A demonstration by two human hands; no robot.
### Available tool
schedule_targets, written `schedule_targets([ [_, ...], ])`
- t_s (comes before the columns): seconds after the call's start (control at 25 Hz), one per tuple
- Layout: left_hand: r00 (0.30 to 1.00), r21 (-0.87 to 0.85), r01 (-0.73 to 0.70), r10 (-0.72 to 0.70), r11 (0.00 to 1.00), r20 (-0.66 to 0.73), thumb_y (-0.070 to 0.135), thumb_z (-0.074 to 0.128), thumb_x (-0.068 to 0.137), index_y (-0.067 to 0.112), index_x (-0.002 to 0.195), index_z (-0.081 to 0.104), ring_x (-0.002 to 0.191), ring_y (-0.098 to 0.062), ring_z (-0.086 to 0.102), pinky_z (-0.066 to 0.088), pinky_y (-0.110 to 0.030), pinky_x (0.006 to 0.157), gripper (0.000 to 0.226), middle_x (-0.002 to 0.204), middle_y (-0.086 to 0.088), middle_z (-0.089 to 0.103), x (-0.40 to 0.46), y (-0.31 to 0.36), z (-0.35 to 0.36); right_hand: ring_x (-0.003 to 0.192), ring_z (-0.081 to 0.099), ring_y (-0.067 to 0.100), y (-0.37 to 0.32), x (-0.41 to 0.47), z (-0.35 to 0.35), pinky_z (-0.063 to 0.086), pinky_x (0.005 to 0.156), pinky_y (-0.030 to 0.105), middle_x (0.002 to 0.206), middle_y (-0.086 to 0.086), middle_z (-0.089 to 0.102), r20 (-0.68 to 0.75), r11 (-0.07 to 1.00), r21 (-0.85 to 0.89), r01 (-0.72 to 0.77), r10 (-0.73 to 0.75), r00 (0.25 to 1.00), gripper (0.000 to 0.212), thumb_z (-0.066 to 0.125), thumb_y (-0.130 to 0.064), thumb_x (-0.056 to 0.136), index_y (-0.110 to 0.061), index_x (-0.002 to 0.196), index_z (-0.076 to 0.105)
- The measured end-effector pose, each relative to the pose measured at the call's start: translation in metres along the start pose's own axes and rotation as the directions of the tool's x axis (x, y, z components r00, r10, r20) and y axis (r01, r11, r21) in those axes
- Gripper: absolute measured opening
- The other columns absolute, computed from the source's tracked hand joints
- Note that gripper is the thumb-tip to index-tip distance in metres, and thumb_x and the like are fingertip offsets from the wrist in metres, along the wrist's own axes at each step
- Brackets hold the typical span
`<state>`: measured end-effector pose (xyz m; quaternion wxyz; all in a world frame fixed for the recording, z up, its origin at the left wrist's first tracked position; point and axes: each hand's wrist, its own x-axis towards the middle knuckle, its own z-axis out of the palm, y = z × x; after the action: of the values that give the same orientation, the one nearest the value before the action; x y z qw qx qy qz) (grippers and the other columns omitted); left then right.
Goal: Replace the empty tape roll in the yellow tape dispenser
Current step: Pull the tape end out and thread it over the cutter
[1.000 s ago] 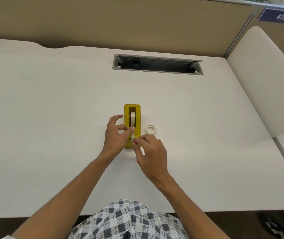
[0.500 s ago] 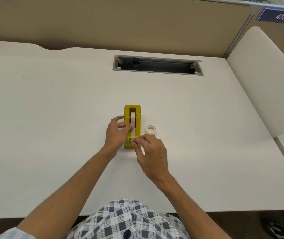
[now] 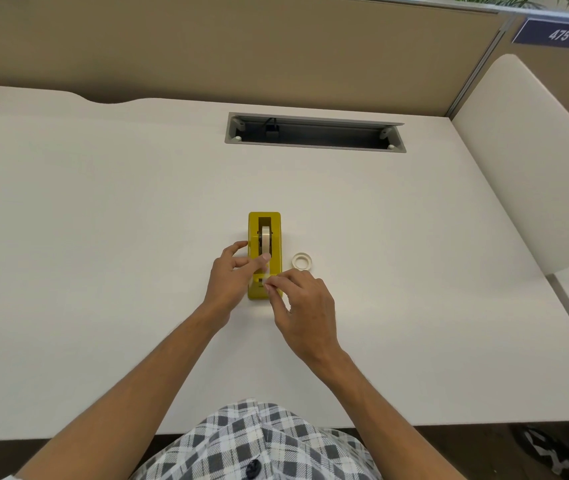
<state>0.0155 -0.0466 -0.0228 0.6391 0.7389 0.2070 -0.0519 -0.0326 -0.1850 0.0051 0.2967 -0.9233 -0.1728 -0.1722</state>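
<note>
Yellow tape dispenser (image 3: 264, 254): mid-tabletop (image 3: 103, 237), new roll (image 3: 265, 237) seated in it. Left hand (image 3: 229, 278): thumb now lying across the dispenser top, pressing the tape. Right hand (image 3: 302, 311): still pinching the tape end at the cutter. Empty core (image 3: 301, 261): just right of the dispenser, unmoved. Sign (image 3: 558, 34): "475"

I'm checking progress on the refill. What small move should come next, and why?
Probably press the tape end down onto the cutter. A roll already sits in the dispenser, the right hand pinches the strip at its near end, and the empty core lies aside.
</note>
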Motion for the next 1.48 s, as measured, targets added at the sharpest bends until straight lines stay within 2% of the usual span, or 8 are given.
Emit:
schedule_targets([
  [0.28, 1.000, 0.011, 0.008, -0.008, 1.000, 0.020, 0.035, 0.074, 0.080, 0.008, 0.120, 0.063, 0.076, 0.034, 0.046, 0.032, -0.015, 0.067, 0.049, 0.073, 0.055, 0.051, 0.002, -0.005, -0.001, 0.073, 0.060, 0.016, 0.000, 0.000, 0.000, 0.035, 0.063, 0.022, 0.087, -0.001, 0.070, 0.004, 1.000, -0.002, -0.004, 0.004, 1.000, 0.007, 0.070, -0.018, 0.089, -0.015, 0.094, 0.074],
  [0.48, 1.000, -0.031, 0.030, -0.030, 0.999, -0.001, 0.053, 0.062, 0.084, 0.019, 0.103, 0.071, 0.086, 0.017, 0.045, 0.030, -0.030, 0.085, 0.040, 0.079, 0.048, 0.058, -0.004, -0.001, 0.000, 0.072, 0.061, 0.017, 0.000, -0.001, 0.000, 0.043, 0.060, 0.027, 0.087, 0.001, 0.071, 0.005, 1.000, 0.006, 0.001, -0.001, 1.000, 0.007, 0.071, -0.018, 0.088, -0.014, 0.094, 0.074],
  [0.64, 1.000, -0.028, 0.012, -0.012, 1.000, 0.007, 0.043, 0.071, 0.081, 0.016, 0.105, 0.072, 0.094, 0.008, 0.050, 0.032, -0.017, 0.073, 0.036, 0.086, 0.047, 0.053, -0.002, -0.001, -0.001, 0.071, 0.061, 0.018, 0.000, -0.001, 0.000, 0.040, 0.061, 0.025, 0.087, 0.001, 0.071, 0.003, 1.000, 0.006, 0.006, -0.006, 1.000, 0.007, 0.071, -0.017, 0.089, -0.014, 0.094, 0.074],
  [0.76, 1.000, -0.006, -0.008, 0.008, 1.000, 0.006, 0.037, 0.072, 0.082, 0.011, 0.119, 0.065, 0.090, 0.015, 0.050, 0.031, -0.012, 0.068, 0.046, 0.080, 0.048, 0.054, -0.002, -0.001, -0.001, 0.072, 0.061, 0.017, 0.000, -0.002, 0.000, 0.037, 0.062, 0.022, 0.088, 0.001, 0.071, 0.001, 1.000, 0.000, 0.005, -0.005, 1.000, 0.007, 0.071, -0.017, 0.088, -0.014, 0.094, 0.074],
  [0.96, 0.999, -0.027, -0.036, 0.037, 0.999, 0.015, 0.041, 0.052, 0.095, 0.008, 0.120, 0.062, 0.084, 0.033, 0.046, 0.031, -0.022, 0.086, 0.042, 0.079, 0.051, 0.056, -0.013, -0.007, -0.003, 0.073, 0.061, 0.017, 0.001, -0.005, 0.003, 0.038, 0.061, 0.022, 0.088, 0.001, 0.071, 0.003, 1.000, -0.002, 0.004, -0.004, 1.000, 0.009, 0.073, -0.016, 0.087, -0.014, 0.096, 0.074],
  [1.16, 0.986, 0.000, -0.166, 0.166, 0.986, -0.024, 0.024, 0.055, 0.095, 0.014, 0.113, 0.068, 0.124, -0.010, 0.049, 0.038, -0.037, 0.107, 0.024, 0.126, 0.021, 0.056, -0.025, -0.027, -0.008, 0.074, 0.061, 0.019, 0.003, -0.007, 0.008, 0.043, 0.059, 0.029, 0.088, 0.001, 0.071, 0.015, 1.000, -0.023, 0.014, -0.014, 1.000, 0.008, 0.070, -0.016, 0.089, -0.014, 0.095, 0.074],
  [1.36, 0.976, 0.021, -0.216, 0.216, 0.976, -0.023, 0.016, 0.056, 0.095, 0.014, 0.108, 0.069, 0.128, -0.019, 0.048, 0.039, -0.047, 0.109, 0.019, 0.137, 0.009, 0.051, -0.031, -0.028, -0.007, 0.074, 0.061, 0.019, 0.007, -0.012, 0.015, 0.038, 0.060, 0.024, 0.087, 0.003, 0.071, 0.031, 0.997, -0.071, 0.021, -0.019, 0.999, 0.008, 0.072, -0.015, 0.087, -0.013, 0.094, 0.074],
  [1.48, 0.959, 0.039, -0.282, 0.283, 0.959, -0.029, 0.014, 0.061, 0.091, 0.027, 0.103, 0.067, 0.124, -0.024, 0.052, 0.045, -0.046, 0.103, 0.019, 0.137, -0.001, 0.053, -0.036, -0.027, -0.006, 0.073, 0.061, 0.021, 0.011, -0.011, 0.021, 0.043, 0.058, 0.027, 0.086, 0.005, 0.070, 0.024, 0.996, -0.072, 0.043, -0.041, 0.999, 0.009, 0.074, -0.013, 0.085, -0.011, 0.093, 0.074],
])
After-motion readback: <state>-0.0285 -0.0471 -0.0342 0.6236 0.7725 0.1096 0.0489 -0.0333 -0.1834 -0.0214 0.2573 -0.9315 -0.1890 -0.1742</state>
